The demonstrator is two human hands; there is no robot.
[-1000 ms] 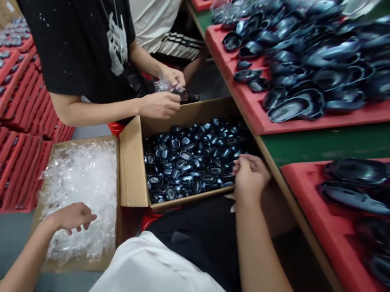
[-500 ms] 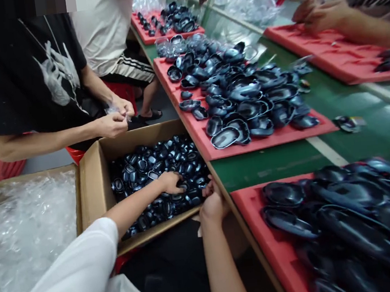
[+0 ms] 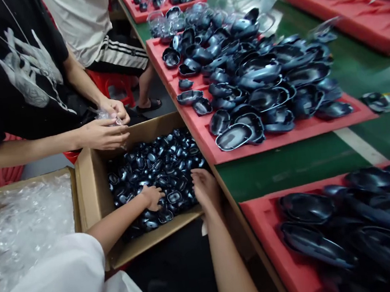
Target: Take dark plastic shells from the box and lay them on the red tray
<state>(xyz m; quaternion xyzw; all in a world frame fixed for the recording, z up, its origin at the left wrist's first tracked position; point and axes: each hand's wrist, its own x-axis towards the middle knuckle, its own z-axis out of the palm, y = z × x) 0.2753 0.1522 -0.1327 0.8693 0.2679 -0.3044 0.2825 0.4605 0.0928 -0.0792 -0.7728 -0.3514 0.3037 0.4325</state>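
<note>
**Left fingers spread over a boxful of small dark shells**

Nearest me are my white sleeve (image 3: 45, 287) and, low on the right, a red tray (image 3: 266, 232) of large dark shells (image 3: 307, 208).

Beyond my lap, my left hand (image 3: 154, 197) is palm down in the cardboard box (image 3: 157, 239), fingers parted over the small dark shells (image 3: 154, 163). They look loosely open, and I see nothing gripped, though my palm hides what lies beneath it. My right hand (image 3: 205, 187) stands at the box's right side, near the table edge, fingers curled in; I cannot tell whether they hold anything.

The step in hand, I judge, is feeling among these shells, either to pick or to level them. A pick would call for closing my left fingertips around one piece without dragging its neighbours; levelling would call for a flat, light palm.

To the left sits a carton (image 3: 75, 194) heaped with clear plastic (image 3: 26, 219). Over the box's far left corner, a co-worker's hands (image 3: 104, 133) pinch some clear wrap. On the green tabletop (image 3: 290, 165), another red tray (image 3: 248, 151) bears piled shells (image 3: 260, 74). Farther off, someone in striped shorts (image 3: 123, 55) sits beside the table.
</note>
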